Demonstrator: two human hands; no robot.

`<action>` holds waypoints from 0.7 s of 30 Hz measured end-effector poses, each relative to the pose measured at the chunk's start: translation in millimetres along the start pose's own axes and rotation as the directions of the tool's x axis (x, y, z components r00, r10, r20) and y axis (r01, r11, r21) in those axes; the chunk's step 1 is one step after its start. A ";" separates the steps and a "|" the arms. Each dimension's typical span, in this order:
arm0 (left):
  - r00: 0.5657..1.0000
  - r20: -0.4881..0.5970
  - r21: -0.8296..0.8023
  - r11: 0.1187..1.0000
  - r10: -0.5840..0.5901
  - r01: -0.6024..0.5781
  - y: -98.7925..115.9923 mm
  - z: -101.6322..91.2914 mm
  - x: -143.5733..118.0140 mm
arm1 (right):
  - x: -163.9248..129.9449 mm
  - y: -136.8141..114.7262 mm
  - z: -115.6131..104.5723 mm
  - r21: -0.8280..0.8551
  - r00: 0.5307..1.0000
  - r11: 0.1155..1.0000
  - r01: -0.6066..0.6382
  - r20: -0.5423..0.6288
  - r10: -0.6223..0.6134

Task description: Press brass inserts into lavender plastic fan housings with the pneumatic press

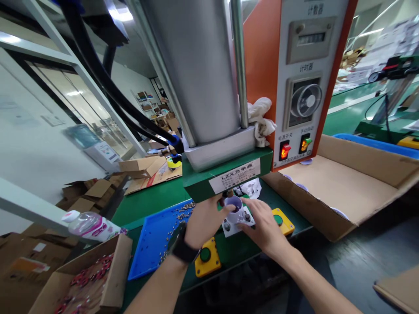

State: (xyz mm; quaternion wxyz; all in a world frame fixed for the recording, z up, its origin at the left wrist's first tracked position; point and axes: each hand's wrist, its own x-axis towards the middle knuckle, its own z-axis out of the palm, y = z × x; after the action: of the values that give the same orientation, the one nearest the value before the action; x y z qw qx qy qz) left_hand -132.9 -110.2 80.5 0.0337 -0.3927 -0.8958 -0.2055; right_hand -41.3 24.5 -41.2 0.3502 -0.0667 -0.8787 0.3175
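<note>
Under the press head (229,172), a small lilac plastic cup (238,215) is tilted so its opening faces me. My right hand (263,224) grips the cup from the right, thumb low and fingers along its side. From the left, my left hand (204,220), with a dark watch at the wrist, closes on the rim; its thumb reaches over the opening and its other fingers are partly hidden. Below the cup lies a metal plate (231,230) with bolts. Whether a small part sits inside the cup I cannot tell.
A blue tray (149,244) with small metal pieces lies left. Yellow button boxes (209,264) flank the plate. A carton (108,279) holds red parts beside a bottle (94,224). At right, a shallow carton (360,181) holds lilac pieces beneath the orange control box (262,65).
</note>
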 end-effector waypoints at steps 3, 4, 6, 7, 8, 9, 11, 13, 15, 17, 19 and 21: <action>0.992 -0.129 0.109 0.994 -0.009 0.023 -31.1 12.8 -46.8 | -24.6 24.6 -15.7 -0.226 0.996 0.973 -0.043 -0.083 0.024; 0.991 -0.137 0.139 0.990 -0.006 0.025 -42.3 20.2 -64.3 | -32.9 32.5 -18.7 -0.272 0.995 0.961 -0.053 -0.100 0.026; 0.995 -0.101 0.197 0.980 -0.002 0.022 -60.7 36.5 -96.4 | -46.5 44.9 -20.4 -0.324 0.994 0.945 -0.044 -0.108 0.009; 0.996 -0.090 0.220 0.975 -0.004 0.024 -66.9 43.9 -109.4 | -51.2 49.2 -19.5 -0.340 0.994 0.940 -0.036 -0.111 -0.002; 0.997 -0.083 0.236 0.972 -0.006 0.026 -70.7 50.2 -119.7 | -54.6 52.3 -17.7 -0.354 0.993 0.935 -0.029 -0.117 -0.013; 0.996 -0.083 0.245 0.969 -0.011 0.031 -72.4 55.1 -127.1 | -56.8 54.4 -15.6 -0.365 0.992 0.931 -0.028 -0.128 -0.021; 0.996 -0.090 0.248 0.968 -0.024 0.046 -71.7 61.1 -134.2 | -58.9 56.9 -10.9 -0.382 0.987 0.924 -0.034 -0.160 -0.030; 0.995 -0.097 0.250 0.966 -0.039 0.062 -69.0 63.9 -134.7 | -59.7 58.8 -7.1 -0.391 0.980 0.919 -0.040 -0.193 -0.039; 0.993 -0.108 0.260 0.963 -0.048 0.075 -67.1 65.7 -133.1 | -60.5 60.7 -4.9 -0.392 0.976 0.919 -0.040 -0.213 -0.049; 0.992 -0.113 0.271 0.959 -0.054 0.083 -66.6 67.5 -132.2 | -61.4 62.3 -4.3 -0.383 0.975 0.923 -0.038 -0.215 -0.049; 0.992 -0.114 0.279 0.956 -0.062 0.092 -66.9 68.9 -132.1 | -62.2 63.3 -4.5 -0.366 0.977 0.930 -0.039 -0.211 -0.042; 0.991 -0.115 0.279 0.955 -0.072 0.102 -67.2 69.0 -132.1 | -63.0 63.7 -4.5 -0.348 0.977 0.936 -0.047 -0.212 -0.030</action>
State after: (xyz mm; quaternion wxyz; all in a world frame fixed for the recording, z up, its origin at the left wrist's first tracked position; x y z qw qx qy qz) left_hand -83.1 -214.9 -34.7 0.1271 -0.3329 -0.9294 -0.0958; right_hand 1.9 55.7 -113.3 0.4236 -0.1657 -0.8781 0.1483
